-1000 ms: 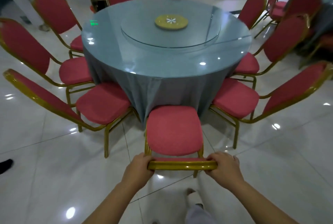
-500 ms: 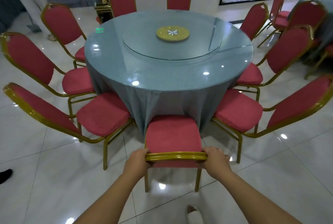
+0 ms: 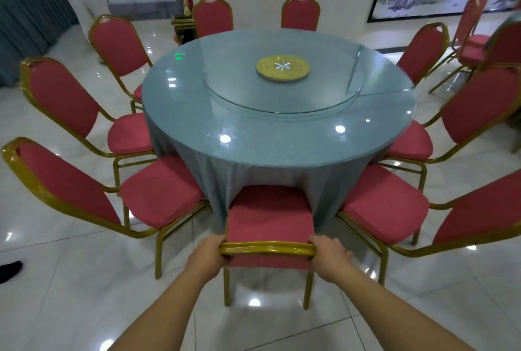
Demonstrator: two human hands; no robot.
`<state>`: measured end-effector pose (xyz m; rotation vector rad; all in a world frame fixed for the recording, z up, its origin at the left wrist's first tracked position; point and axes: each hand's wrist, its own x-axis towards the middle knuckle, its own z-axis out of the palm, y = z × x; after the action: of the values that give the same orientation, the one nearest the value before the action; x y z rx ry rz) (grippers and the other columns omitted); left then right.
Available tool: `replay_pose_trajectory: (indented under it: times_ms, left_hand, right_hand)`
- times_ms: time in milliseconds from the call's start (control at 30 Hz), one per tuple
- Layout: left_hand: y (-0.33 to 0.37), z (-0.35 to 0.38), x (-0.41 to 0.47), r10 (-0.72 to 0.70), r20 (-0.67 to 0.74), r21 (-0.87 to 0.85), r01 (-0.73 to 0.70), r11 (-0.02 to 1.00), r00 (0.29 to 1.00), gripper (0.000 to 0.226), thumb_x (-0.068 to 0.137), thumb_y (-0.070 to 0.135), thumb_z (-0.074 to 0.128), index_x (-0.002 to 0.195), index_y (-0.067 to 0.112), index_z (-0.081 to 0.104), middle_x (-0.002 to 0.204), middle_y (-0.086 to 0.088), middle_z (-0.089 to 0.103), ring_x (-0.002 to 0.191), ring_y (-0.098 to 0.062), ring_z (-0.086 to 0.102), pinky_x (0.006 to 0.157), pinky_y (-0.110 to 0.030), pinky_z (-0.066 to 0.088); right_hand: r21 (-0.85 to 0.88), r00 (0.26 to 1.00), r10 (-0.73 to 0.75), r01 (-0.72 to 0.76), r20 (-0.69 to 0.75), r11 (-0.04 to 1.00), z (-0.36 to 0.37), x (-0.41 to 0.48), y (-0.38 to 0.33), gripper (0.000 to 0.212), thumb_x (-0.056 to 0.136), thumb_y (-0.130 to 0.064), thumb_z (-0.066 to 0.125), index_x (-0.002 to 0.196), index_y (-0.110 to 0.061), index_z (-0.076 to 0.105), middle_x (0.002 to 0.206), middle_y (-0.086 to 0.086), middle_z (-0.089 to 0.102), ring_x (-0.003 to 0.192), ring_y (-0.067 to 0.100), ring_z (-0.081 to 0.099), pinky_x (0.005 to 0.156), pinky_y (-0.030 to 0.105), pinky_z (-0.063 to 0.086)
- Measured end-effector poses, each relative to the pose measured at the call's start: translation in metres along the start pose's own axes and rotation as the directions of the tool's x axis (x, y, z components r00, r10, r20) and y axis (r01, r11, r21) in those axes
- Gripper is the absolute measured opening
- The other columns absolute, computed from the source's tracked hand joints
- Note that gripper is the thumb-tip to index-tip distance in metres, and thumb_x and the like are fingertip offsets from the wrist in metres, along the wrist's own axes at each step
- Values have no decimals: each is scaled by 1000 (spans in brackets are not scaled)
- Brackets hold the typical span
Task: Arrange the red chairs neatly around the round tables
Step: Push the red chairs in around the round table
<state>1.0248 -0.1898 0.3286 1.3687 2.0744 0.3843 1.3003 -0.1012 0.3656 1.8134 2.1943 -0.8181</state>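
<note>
Red padded chair with gold metal frame (image 3: 269,215), at round grey-clothed table (image 3: 282,136).
Left hand (image 3: 210,256) and right hand (image 3: 329,253) are gripping its top rail, fingers curled round it.

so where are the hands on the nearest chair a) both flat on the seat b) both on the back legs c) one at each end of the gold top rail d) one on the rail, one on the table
c: the left hand and right hand each grip one end of the gold top rail of the chair, with fingers curled round it.
</note>
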Motion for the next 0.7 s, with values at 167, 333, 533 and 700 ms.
replay_pose_trajectory:
  times_ms: [167, 333, 533, 700]
  left_hand:
    - [-4, 0, 3, 10, 29, 16, -11, 1000, 1000, 28, 75, 12, 71, 70, 38, 62, 78, 10, 64, 73, -8, 62, 75, -44, 56]
    - [-10, 0, -13, -135, 7, -42, 135, 990, 991, 85, 75, 17, 77, 148, 30, 37, 144, -5, 42, 129, -26, 44, 105, -41, 44]
    - [-64, -22, -55, -279, 12, -157, 277, 948, 960, 89, 82, 22, 74, 154, 32, 23, 156, -6, 29, 140, -25, 33, 114, -39, 35]
    - [-128, -70, -68, -330, -24, -228, 317, 921, 944, 73, 87, 24, 70, 149, 34, 33, 152, -5, 37, 130, -19, 42, 102, -31, 40]
  right_hand:
    - [-18, 999, -45, 45, 2, 999, -2, -1, 4, 11, 87, -22, 54, 88, -33, 55, 95, -8, 58, 104, 21, 53, 91, 47, 45]
    - [-78, 967, -230, 239, 112, 968, -17, -3, 1, 58, 69, -73, 58, 118, -42, 54, 121, -15, 54, 120, 19, 47, 104, 47, 35]
    - [25, 834, -542, 542, 108, 840, -4, -10, -73, 66, 77, -68, 61, 136, -43, 46, 132, -19, 49, 122, 10, 46, 105, 37, 35]
    - [196, 810, -584, 566, 47, 801, 26, -6, -156, 50, 82, -56, 64, 129, -39, 56, 126, -17, 56, 117, 7, 51, 102, 32, 42]
